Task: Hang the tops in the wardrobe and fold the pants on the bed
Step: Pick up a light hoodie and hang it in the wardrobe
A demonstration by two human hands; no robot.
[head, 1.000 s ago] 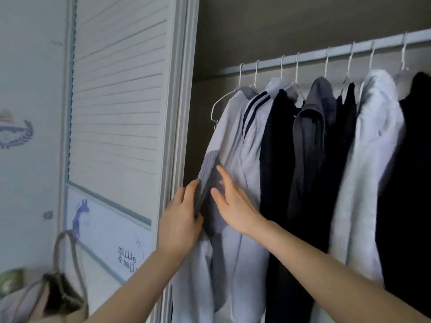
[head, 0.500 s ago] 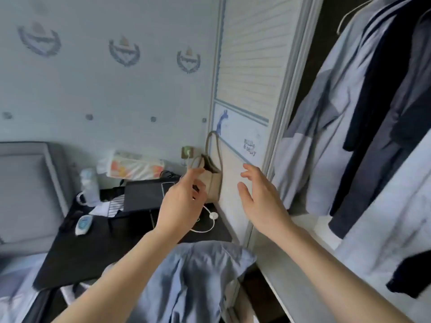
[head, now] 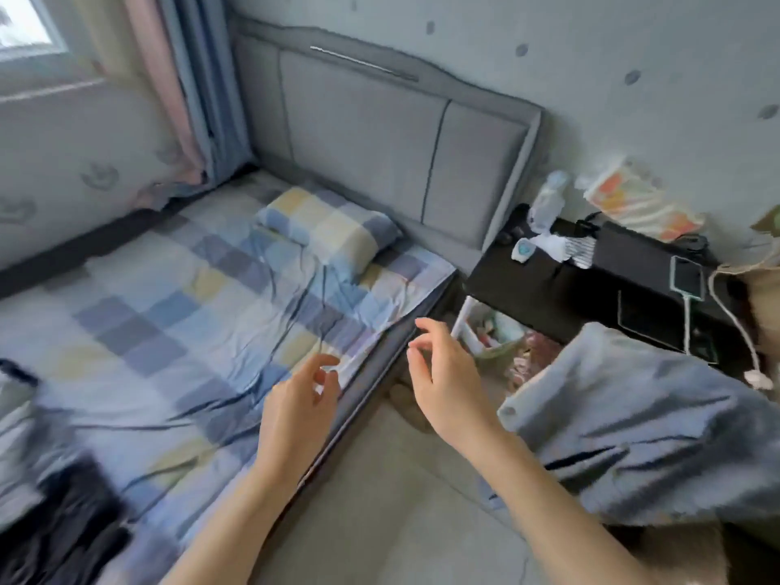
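**Two empty hands above the bed's near edge**

Two bare forearms reach forward over the room's largest thing, the bed (head: 139, 331), whose checked blue, grey and yellow sheet lies wrinkled but mostly bare across its middle. Its near edge runs diagonally from lower left to upper right, with a strip of pale floor (head: 380, 521) open beside it. A grey padded headboard (head: 371, 133) closes the far end, and a checked pillow (head: 329, 230) lies against it. At the right, a blue-grey garment (head: 641, 432) is bunched in the foreground, blurred; what it rests on cannot be told. Beyond it stands a black counter (head: 561, 289) carrying a phone (head: 688, 277) on a white cable and small clutter. Dark clothing (head: 63, 525) lies on the bed at the lower left corner, too blurred to tell tops from pants.

The left hand (head: 295, 411) hangs over the sheet just inside the bed's edge, fingers loosely curled and apart, holding nothing. The right hand (head: 443, 373) hangs just past that edge over the floor, fingers likewise relaxed and empty. The dark clothing lies well apart to the left of both hands; the blue-grey garment sits near the right forearm.
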